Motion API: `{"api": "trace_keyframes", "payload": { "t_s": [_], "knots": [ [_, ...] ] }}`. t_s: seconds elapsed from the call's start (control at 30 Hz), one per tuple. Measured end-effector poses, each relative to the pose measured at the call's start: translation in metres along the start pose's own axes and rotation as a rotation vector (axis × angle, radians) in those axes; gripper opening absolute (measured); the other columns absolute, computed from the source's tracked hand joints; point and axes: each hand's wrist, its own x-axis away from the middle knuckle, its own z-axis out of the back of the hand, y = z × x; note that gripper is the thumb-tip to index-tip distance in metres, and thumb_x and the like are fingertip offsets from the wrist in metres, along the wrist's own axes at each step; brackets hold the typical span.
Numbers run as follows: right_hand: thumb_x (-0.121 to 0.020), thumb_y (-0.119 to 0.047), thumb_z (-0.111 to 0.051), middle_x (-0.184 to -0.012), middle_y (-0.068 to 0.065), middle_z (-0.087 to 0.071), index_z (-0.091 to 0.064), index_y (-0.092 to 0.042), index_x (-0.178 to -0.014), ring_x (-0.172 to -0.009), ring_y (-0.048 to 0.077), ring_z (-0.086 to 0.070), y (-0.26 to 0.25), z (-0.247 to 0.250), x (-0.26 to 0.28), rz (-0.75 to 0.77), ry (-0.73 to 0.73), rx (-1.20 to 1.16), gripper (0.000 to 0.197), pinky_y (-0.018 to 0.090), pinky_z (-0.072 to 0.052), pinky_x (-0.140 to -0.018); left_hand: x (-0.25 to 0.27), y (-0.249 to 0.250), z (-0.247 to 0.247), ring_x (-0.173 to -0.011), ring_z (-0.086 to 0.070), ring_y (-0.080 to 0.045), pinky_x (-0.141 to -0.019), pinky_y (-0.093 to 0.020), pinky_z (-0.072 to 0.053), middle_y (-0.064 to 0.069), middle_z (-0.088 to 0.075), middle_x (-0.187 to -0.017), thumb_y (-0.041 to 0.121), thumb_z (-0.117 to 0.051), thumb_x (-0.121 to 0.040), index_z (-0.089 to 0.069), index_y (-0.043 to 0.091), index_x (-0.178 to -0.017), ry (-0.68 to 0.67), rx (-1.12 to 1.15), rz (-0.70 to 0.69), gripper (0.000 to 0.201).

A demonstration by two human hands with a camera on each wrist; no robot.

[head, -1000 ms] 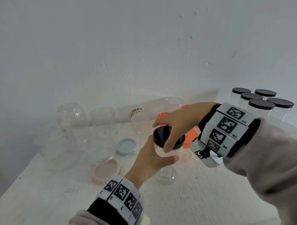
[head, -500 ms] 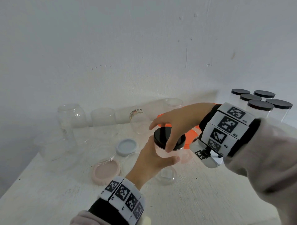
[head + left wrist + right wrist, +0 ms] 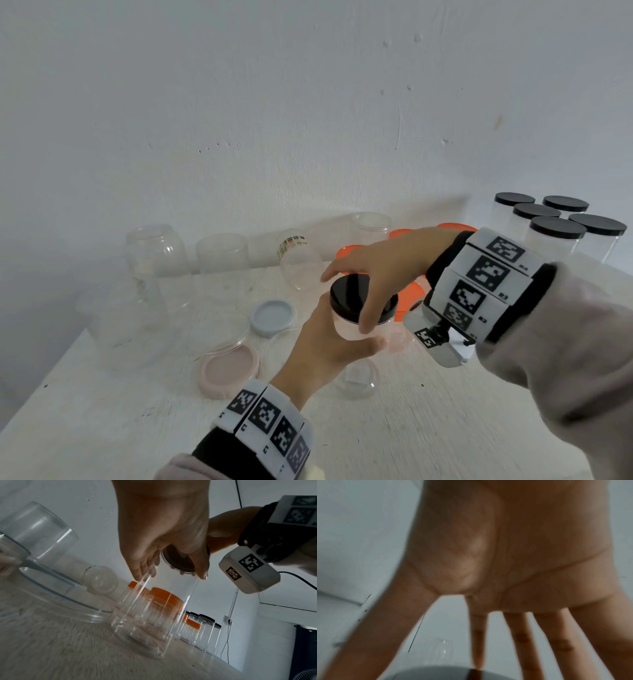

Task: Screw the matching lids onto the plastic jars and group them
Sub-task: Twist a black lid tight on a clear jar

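Observation:
A clear plastic jar (image 3: 346, 327) stands on the white table (image 3: 445, 428), and my left hand (image 3: 322, 342) grips its body from the near side. A black lid (image 3: 346, 294) sits on its mouth. My right hand (image 3: 383, 267) reaches over from the right, thumb on the near rim and fingers on the far rim, pinching the lid. The index finger sticks out to the left. In the left wrist view the jar (image 3: 154, 615) is upright under my left hand (image 3: 163, 534). The blurred right wrist view shows the spread fingers (image 3: 522, 635) reaching down to the lid (image 3: 436, 673).
Several black-lidded jars (image 3: 555, 233) are grouped at the back right. Orange lids (image 3: 409, 298) lie behind my right hand. A blue lid (image 3: 273, 313), a pink lid (image 3: 227, 371) and a small clear lid (image 3: 358, 377) lie near. Open clear jars (image 3: 156, 250) line the wall.
My right hand has turned on the black lid, its index finger swinging out to the left. The jar and my left hand have stayed in place.

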Motion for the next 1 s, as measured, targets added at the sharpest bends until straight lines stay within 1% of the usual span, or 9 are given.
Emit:
{"api": "trace_keyframes", "payload": {
  "t_s": [0.1,0.2,0.3,0.37,0.5,0.6,0.77,0.9,1.0],
  "knots": [
    [-0.068,-0.052,-0.081,-0.131,-0.016,-0.045,-0.042,-0.052,-0.134,-0.119,0.017,-0.051,0.002,0.001,0.001,0.046,0.038,0.016,0.077,0.039,-0.047,-0.097,0.000,0.000,0.000,-0.106,-0.050,0.005,-0.076,-0.008,-0.040,0.020,-0.053,-0.121,0.035,-0.086,-0.066,-0.036,0.034,-0.134,0.000,-0.006,0.000,0.084],
    [-0.064,-0.069,-0.074,-0.104,-0.015,-0.054,-0.053,-0.043,-0.119,-0.079,0.015,-0.069,0.002,-0.006,-0.002,0.000,0.140,-0.030,0.065,0.028,-0.051,-0.068,0.000,-0.001,0.000,-0.109,-0.051,0.004,-0.076,-0.010,-0.041,0.020,-0.054,-0.121,0.037,-0.086,-0.066,-0.037,0.033,-0.135,-0.006,0.007,-0.003,0.085],
    [-0.067,-0.080,-0.062,-0.086,-0.010,-0.056,-0.054,-0.029,-0.109,-0.054,0.007,-0.058,0.000,-0.013,-0.006,-0.069,0.217,0.009,0.066,0.024,-0.039,-0.050,0.001,0.000,0.001,-0.106,-0.049,0.008,-0.074,-0.008,-0.040,0.022,-0.052,-0.121,0.037,-0.086,-0.067,-0.036,0.036,-0.135,-0.010,0.011,-0.009,0.085],
    [-0.068,-0.079,-0.063,-0.095,-0.012,-0.056,-0.047,-0.031,-0.124,-0.065,0.008,-0.062,0.002,-0.011,-0.004,-0.079,0.146,-0.006,0.076,0.026,-0.045,-0.057,0.001,-0.001,0.000,-0.108,-0.049,0.004,-0.076,-0.008,-0.039,0.021,-0.052,-0.123,0.035,-0.086,-0.068,-0.036,0.037,-0.134,-0.009,0.007,-0.016,0.083],
    [-0.070,-0.053,-0.080,-0.141,-0.014,-0.041,-0.031,-0.052,-0.140,-0.127,0.020,-0.047,0.005,0.000,0.002,0.043,-0.006,-0.004,0.086,0.042,-0.043,-0.103,-0.001,0.000,-0.001,-0.112,-0.049,0.001,-0.080,-0.007,-0.038,0.020,-0.052,-0.123,0.032,-0.086,-0.067,-0.036,0.036,-0.134,0.002,0.012,-0.003,0.084],
    [-0.068,-0.054,-0.080,-0.131,-0.015,-0.048,-0.044,-0.051,-0.133,-0.115,0.017,-0.056,0.005,-0.001,0.001,0.061,0.059,-0.008,0.074,0.039,-0.047,-0.097,-0.001,-0.001,-0.001,-0.113,-0.050,0.000,-0.080,-0.009,-0.039,0.019,-0.053,-0.124,0.033,-0.087,-0.066,-0.037,0.034,-0.134,-0.002,0.013,-0.010,0.085],
    [-0.068,-0.077,-0.064,-0.091,-0.011,-0.057,-0.052,-0.031,-0.113,-0.061,0.009,-0.061,0.001,-0.009,-0.005,-0.048,0.178,0.012,0.066,0.026,-0.043,-0.055,-0.001,-0.002,0.000,-0.110,-0.049,0.006,-0.078,-0.010,-0.040,0.020,-0.052,-0.123,0.032,-0.087,-0.067,-0.037,0.034,-0.135,-0.007,0.024,-0.019,0.083],
    [-0.067,-0.063,-0.077,-0.133,-0.012,-0.048,-0.031,-0.050,-0.139,-0.105,0.015,-0.061,0.006,-0.002,-0.002,0.000,0.016,-0.013,0.087,0.035,-0.049,-0.090,-0.002,-0.004,-0.001,-0.111,-0.050,0.005,-0.080,-0.010,-0.039,0.021,-0.054,-0.122,0.033,-0.087,-0.066,-0.038,0.034,-0.134,0.001,0.021,-0.009,0.083],
    [-0.068,-0.051,-0.081,-0.137,-0.015,-0.044,-0.039,-0.055,-0.135,-0.122,0.021,-0.053,0.006,0.001,0.000,0.065,0.014,-0.005,0.078,0.041,-0.046,-0.100,-0.002,-0.003,-0.001,-0.108,-0.049,0.006,-0.078,-0.008,-0.038,0.023,-0.052,-0.121,0.035,-0.087,-0.065,-0.036,0.038,-0.132,0.002,0.004,-0.003,0.083]
  ]
}}
